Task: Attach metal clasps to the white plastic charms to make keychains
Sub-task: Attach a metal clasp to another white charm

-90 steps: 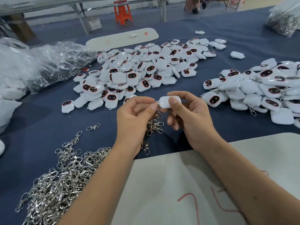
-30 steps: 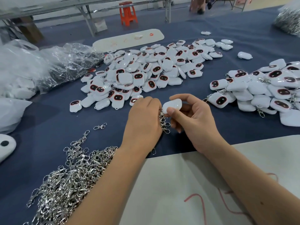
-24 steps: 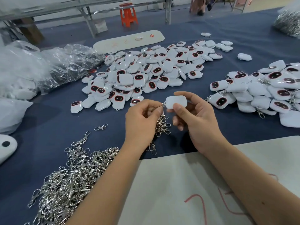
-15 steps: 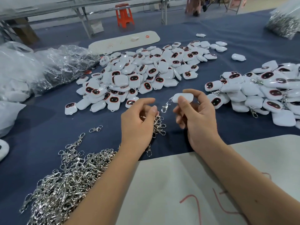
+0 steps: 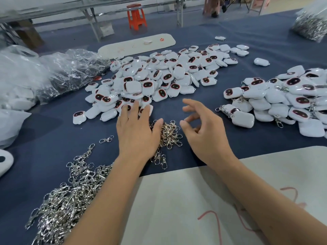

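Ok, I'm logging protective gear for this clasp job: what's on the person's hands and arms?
Nothing. Both the left hand and right hand are bare, with no gloves, rings, watch or wristband. Both forearms are bare too, with no sleeve in view.

- Soft, even daylight-type light is filling the scene; it is bright, and nothing is burning out badly.
- Shadows are staying faint: the left hand [image 5: 136, 131] and right hand [image 5: 203, 131] are throwing only pale, diffuse patches on the blue bench [image 5: 203, 96].
- Glare is sparkling off the crumpled plastic bags [image 5: 67, 71] at left and glinting on the metal clasps [image 5: 62, 200].
- The right hand's fingers are smearing with motion blur.
- The wide lens is bending straight lines at the edges, and the far corners are looking soft and hazy.
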`<state>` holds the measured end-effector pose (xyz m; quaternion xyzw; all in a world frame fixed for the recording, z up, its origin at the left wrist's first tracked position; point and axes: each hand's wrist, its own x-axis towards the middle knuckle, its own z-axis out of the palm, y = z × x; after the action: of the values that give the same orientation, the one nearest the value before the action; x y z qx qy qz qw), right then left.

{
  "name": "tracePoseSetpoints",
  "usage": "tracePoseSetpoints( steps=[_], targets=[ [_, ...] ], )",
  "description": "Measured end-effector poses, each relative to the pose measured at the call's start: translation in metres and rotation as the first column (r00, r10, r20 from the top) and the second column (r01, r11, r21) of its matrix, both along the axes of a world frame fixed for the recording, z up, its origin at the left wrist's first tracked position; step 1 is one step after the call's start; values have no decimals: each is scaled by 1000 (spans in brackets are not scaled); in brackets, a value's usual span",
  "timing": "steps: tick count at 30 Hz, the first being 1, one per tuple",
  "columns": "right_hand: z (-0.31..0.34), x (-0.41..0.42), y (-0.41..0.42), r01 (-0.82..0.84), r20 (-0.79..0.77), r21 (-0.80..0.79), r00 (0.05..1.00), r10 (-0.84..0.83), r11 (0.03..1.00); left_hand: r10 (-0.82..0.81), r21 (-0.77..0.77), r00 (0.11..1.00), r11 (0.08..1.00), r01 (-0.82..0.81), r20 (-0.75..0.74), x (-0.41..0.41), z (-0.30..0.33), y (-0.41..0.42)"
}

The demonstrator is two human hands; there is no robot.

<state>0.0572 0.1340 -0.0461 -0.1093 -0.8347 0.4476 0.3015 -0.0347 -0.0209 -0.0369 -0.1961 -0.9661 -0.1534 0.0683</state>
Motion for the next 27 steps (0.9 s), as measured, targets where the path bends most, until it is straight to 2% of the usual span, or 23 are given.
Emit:
tracePoseSetpoints(
  steps=[2, 4, 8, 11, 15, 18, 23, 27],
  targets=[
    [1, 0, 1, -3, 14, -9, 1000, 3, 1000, -54, 2, 996, 999, 54, 69, -3, -1, -2],
    [1, 0, 2, -12, 40, -4, 999, 13, 1000, -166, 123, 984, 980, 157, 65, -1, 0, -2],
    [-1, -1, 3, -68, 119, 116, 991, 54, 991, -426, 368, 890, 864, 345, 164, 9, -1, 6],
    [-3, -4, 2, -89, 182, 205, 982, 52, 975, -515, 485, 841, 785, 385, 165, 13, -1, 9],
    [-3, -5, -2, -151, 275, 277, 959, 73, 949, -407, 543, 908, 786, 295, 97, 11, -1, 9],
    [-2, -5, -1, -92, 288, 295, 958, 3, 951, -285, 534, 956, 821, 204, 72, 11, -3, 10],
    [3, -1, 4, 99, 163, 40, 981, -104, 994, -208, 545, 968, 833, 99, 141, 6, -2, 7],
    [5, 0, 5, 86, 111, -103, 991, -74, 991, -224, 600, 967, 793, 111, 118, 9, -1, 7]
  ],
)
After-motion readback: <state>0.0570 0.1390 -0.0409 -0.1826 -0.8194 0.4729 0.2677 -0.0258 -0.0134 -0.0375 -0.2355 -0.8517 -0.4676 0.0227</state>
